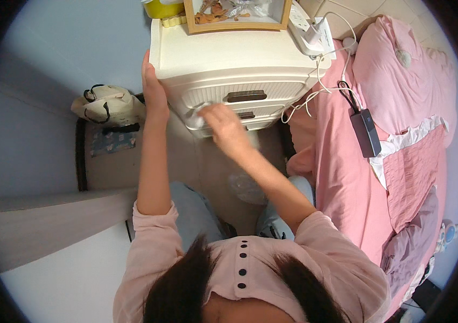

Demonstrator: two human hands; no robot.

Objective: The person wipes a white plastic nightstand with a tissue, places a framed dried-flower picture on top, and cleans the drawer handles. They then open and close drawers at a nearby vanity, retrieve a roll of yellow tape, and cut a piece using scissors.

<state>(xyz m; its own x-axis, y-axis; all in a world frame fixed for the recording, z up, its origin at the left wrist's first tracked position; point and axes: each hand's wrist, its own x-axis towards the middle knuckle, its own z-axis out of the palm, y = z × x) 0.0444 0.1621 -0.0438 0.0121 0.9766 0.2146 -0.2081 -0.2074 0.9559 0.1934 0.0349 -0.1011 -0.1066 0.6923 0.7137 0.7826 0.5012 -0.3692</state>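
A cream plastic drawer cabinet [229, 52] stands before me, its ribbed drawer fronts facing my body. My left hand [155, 93] lies flat along the cabinet's left side, near the top front corner, and holds nothing. In my right hand [225, 127] is a crumpled white wipe or tissue [199, 116], pressed to the left part of the drawer fronts. That hand is blurred. Right of it, the upper drawer has a dark brown handle [247, 95]. Lower drawers are partly hidden by my right hand.
On the cabinet top sit a wood-framed box [237, 27], a yellow container [164, 9] and a white power strip [306, 32] with trailing cables. A pink-covered bed [334, 161] carrying a black power bank [365, 133] borders the right. A cream tote bag [109, 104] stands at left.
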